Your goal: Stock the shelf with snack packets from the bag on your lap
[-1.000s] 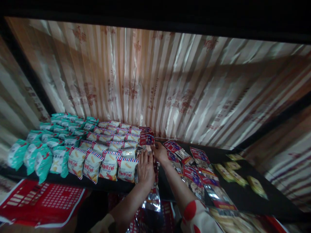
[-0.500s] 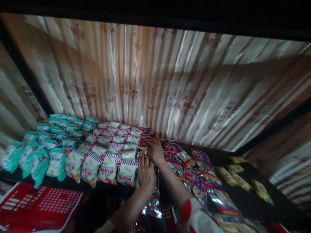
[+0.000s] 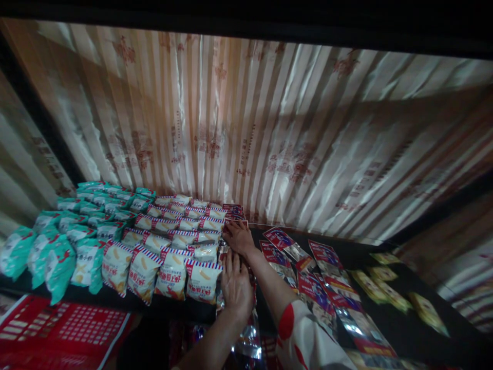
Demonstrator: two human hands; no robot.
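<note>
My left hand (image 3: 236,288) lies flat with its fingers stretched forward, pressing on a column of dark red snack packets beside the white chip bags. Just beyond it, my right hand (image 3: 238,237) rests palm down, fingers apart, on the far part of the same column. A dark red packet (image 3: 233,210) shows past my right fingertips, near the back of the shelf. Most of the packets under both hands are hidden. To the left, touching or nearly touching the column, stands a white chip bag (image 3: 203,281) with a red and blue striped top.
Rows of turquoise bags (image 3: 88,264) fill the shelf's left end. Loose red and purple packets (image 3: 316,293) lie scattered right of my arms, with several small yellow packets (image 3: 389,295) farther right. A red basket (image 3: 65,329) sits below the front edge. A pleated, printed sheet (image 3: 246,128) hangs behind.
My right hand has flattened onto the column, its fingers now spread farther left. My left hand has shifted slightly toward me and to the right. The view has tilted a little.
</note>
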